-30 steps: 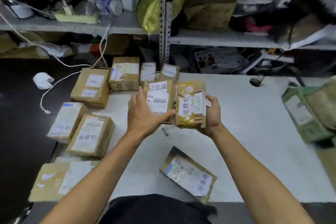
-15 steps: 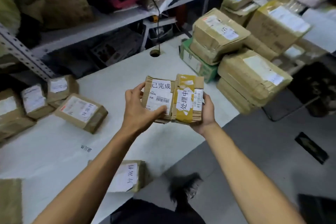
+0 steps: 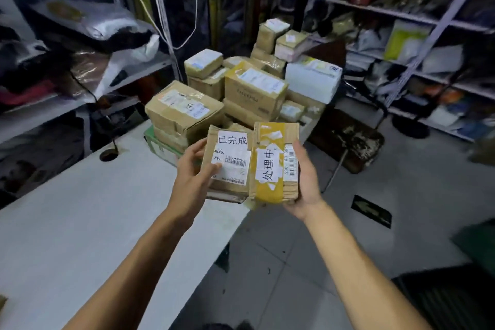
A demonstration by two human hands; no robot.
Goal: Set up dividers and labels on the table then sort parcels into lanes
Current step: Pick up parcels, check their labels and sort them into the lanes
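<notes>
Left hand (image 3: 191, 174) grips the brown parcel (image 3: 227, 166) labelled 已完成, thumb across its face; right hand (image 3: 306, 182) cups the yellow-taped parcel (image 3: 276, 163) labelled 处理中. Both are held side by side, touching, above the bench (image 3: 80, 222) edge. View has swung right since half a second ago: the parcel stack (image 3: 241, 91) now sits dead ahead, and the small parcels seen earlier at left are out of frame.

Beyond my hands (image 3: 192, 177) the white table (image 3: 80, 222) carried a heap of taped cardboard parcels (image 3: 184, 110) at its far end — a green box (image 3: 160, 142) lowest, a round cable hole (image 3: 108, 155) left of them.
</notes>
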